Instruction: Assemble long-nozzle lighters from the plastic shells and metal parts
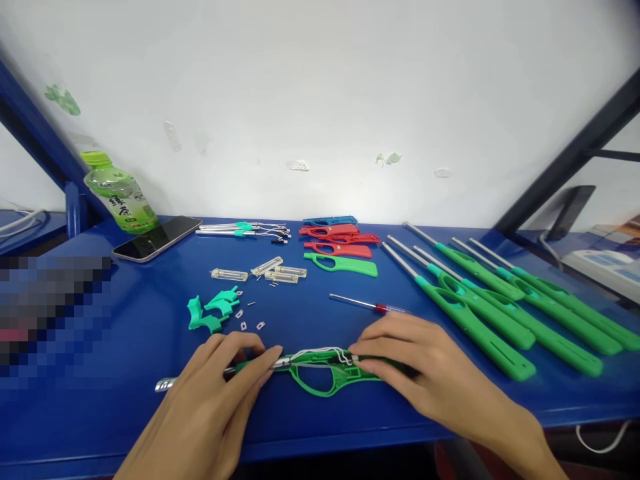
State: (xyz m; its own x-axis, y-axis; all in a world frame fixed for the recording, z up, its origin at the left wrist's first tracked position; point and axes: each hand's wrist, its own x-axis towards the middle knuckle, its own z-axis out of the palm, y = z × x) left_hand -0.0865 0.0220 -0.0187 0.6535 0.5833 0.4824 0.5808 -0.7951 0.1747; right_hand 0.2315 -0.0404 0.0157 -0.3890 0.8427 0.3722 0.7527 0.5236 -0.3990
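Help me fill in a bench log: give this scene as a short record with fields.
Left hand: pinching the metal tube of an open green casing
Right hand: fingertips at the casing's handle end, beside white wires
Beyond the hands: teal pieces, clear pieces, screwdriver
Far middle: red casings
Far left: phone, bottle
Right side: long green-handled tools
Surface: blue tabletop

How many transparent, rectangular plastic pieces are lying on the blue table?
4: one transparent, rectangular plastic piece alone at left; to its right, a slanted piece, a rightmost piece and a front piece cluster together. More could be hidden.
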